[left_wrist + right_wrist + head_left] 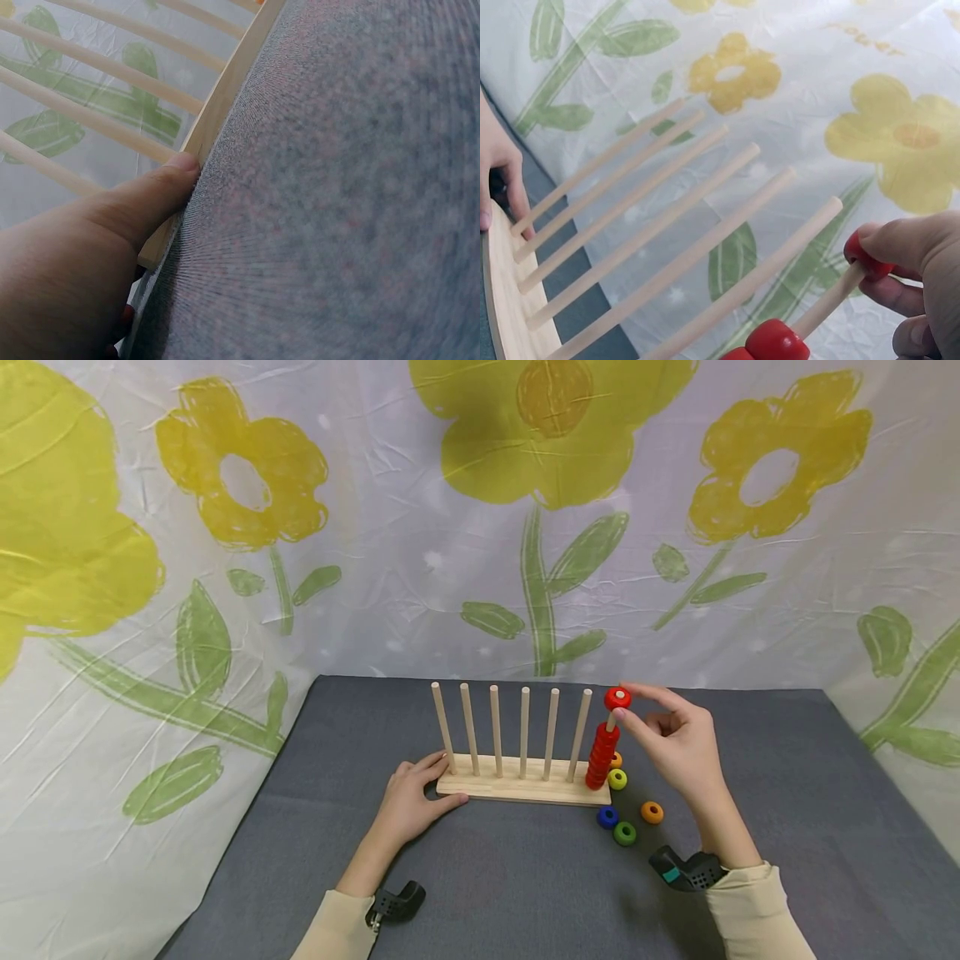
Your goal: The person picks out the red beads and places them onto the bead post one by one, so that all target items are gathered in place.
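A wooden peg rack (pixel 525 788) with a row of upright pegs stands on the table. My left hand (pixel 408 802) grips the left end of its base, thumb along the front edge and fingers round the back; the left wrist view shows the thumb (pixel 161 184) against the wood. With thumb and forefinger, my right hand (pixel 678 743) pinches a red bead (pixel 617 697) at the top of the rightmost peg. The peg's tip shows in the bead's hole. Below it, apart from the held bead, a stack of red beads (pixel 602 756) sits on the same peg.
Loose beads lie by the rack's right end: a yellow-green bead (pixel 617 779), a blue bead (pixel 607 817), a green bead (pixel 625 834) and an orange bead (pixel 652 812). Another orange bead (pixel 617 760) is partly hidden behind the stack. A flowered cloth (pixel 390 568) hangs behind the dark table (pixel 510 885).
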